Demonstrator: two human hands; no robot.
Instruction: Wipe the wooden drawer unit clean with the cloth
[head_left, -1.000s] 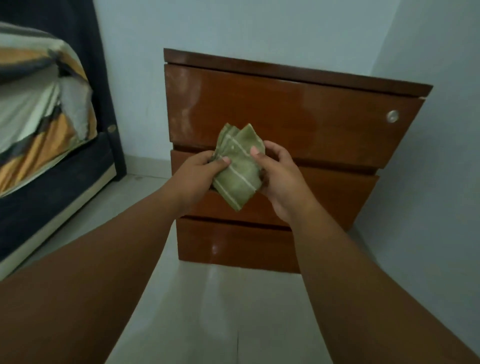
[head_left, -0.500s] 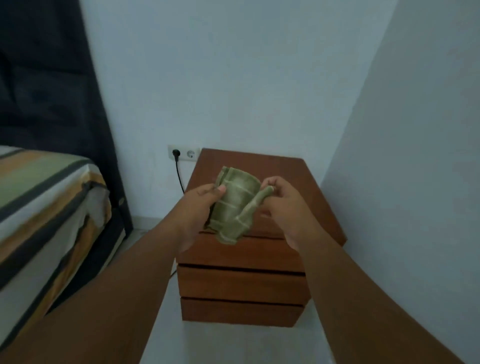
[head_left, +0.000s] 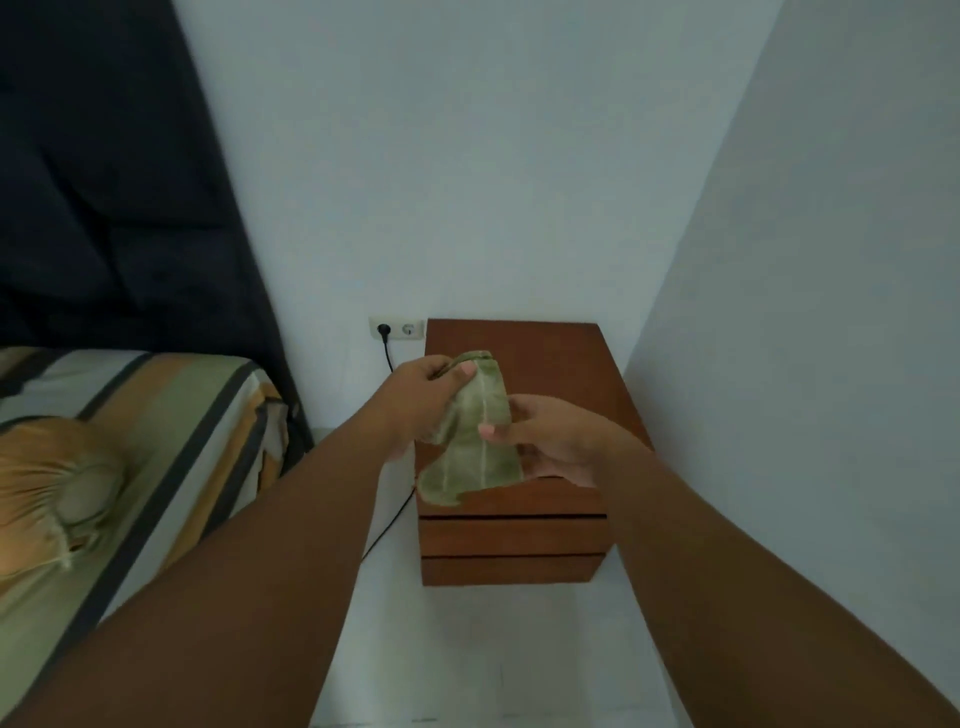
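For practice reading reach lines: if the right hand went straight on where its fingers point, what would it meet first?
The right hand points leftward at the green cloth, which it seems to pinch; behind that, probably the left hand.

Walls (head_left: 779, 364) close in the wooden drawer unit (head_left: 550, 353) behind and on its right; a plugged cable (head_left: 387, 351) hangs just left; the floor (head_left: 467, 649) in front lies open.
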